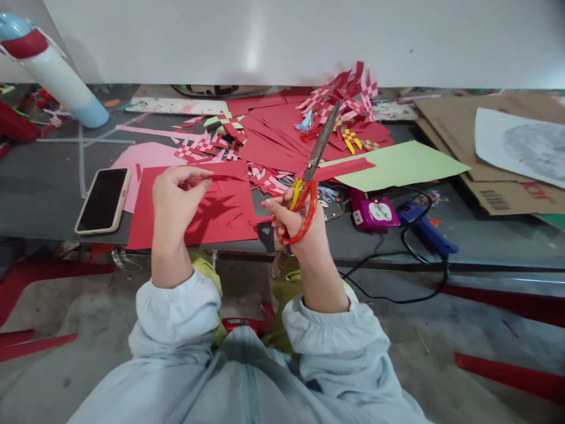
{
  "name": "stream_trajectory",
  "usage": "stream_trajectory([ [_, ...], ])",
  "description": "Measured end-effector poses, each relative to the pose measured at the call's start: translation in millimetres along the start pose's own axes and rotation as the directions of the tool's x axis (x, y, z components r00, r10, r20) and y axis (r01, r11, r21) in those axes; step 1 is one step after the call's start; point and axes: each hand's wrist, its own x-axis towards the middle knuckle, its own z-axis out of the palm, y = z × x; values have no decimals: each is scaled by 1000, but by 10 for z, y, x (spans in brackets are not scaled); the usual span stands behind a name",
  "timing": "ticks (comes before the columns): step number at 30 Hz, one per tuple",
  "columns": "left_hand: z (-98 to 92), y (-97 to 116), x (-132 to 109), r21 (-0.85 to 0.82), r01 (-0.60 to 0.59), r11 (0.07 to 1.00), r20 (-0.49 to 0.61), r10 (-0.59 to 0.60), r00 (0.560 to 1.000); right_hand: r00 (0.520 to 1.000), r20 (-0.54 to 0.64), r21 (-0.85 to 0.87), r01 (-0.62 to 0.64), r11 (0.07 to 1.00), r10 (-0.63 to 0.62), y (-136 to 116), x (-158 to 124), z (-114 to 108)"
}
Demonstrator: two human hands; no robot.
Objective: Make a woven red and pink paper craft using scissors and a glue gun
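Observation:
My left hand is closed in a pinch over a red paper sheet at the table's front edge. A thin red paper strip shows at its fingertips, with several cut red pieces lying below. Scissors with red and yellow handles rest in my right hand, their blades together and pointing up and away. Another red strip sticks out leftward from beneath that hand's fingers. Behind both hands lie woven pink-and-red paper pieces and more red paper.
A phone and a bottle stand or lie at left. Light green paper is right of the scissors. A purple power block, blue glue gun with a looping cord, and cardboard occupy the right side.

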Motion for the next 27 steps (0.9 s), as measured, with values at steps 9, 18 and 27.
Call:
stream_trajectory([
  [9, -69, 71, -60, 38, -46, 998, 296, 33, 955, 999, -29, -16, 13, 1000, -13, -18, -19, -33],
  [18, -315, 9, -31, -26, 52, 998, 293, -42, 955, 999, -10, -40, 42, 998, -43, -5, -9, -76],
  [27, -609, -433, 92, 207, 282, 937, 462, -347, 816, 999, -17, -48, 38, 998, -39, -51, -42, -52],
])
